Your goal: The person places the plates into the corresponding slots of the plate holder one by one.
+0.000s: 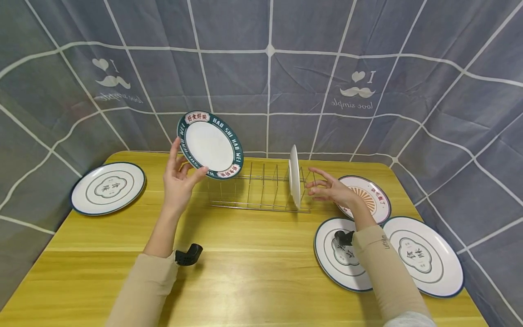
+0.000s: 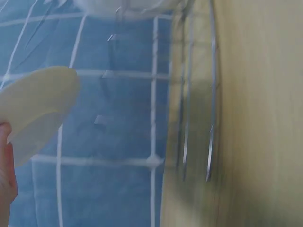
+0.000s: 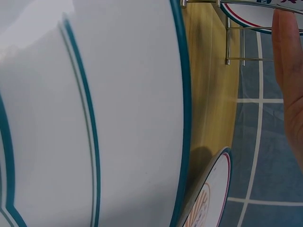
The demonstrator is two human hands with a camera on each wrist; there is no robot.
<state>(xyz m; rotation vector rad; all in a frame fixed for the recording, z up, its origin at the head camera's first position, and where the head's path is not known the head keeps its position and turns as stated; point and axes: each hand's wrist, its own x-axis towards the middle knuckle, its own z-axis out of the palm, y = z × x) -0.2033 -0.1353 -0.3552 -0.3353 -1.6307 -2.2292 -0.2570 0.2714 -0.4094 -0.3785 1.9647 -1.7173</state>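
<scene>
Gripped at the rim by a person's left hand [image 1: 180,181], a green-rimmed plate [image 1: 210,145] tilts above the left end of a wire rack [image 1: 261,209], thumb on its lower edge, arm reaching forward. Racking plates looks like the step in hand — next, it likely needs turning upright and lowering into a slot. Right hand [image 1: 333,190], fingers loosely spread and holding nothing, hovers just beside a white plate [image 1: 295,179] standing in the rack's right end.

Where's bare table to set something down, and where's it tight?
Bare: the table in front of the wire rack, between left sleeve and the three right-side plates; also left front, between the far-left plate and that sleeve. Crowded: right side, those three plates close together, right sleeve across them.
</scene>
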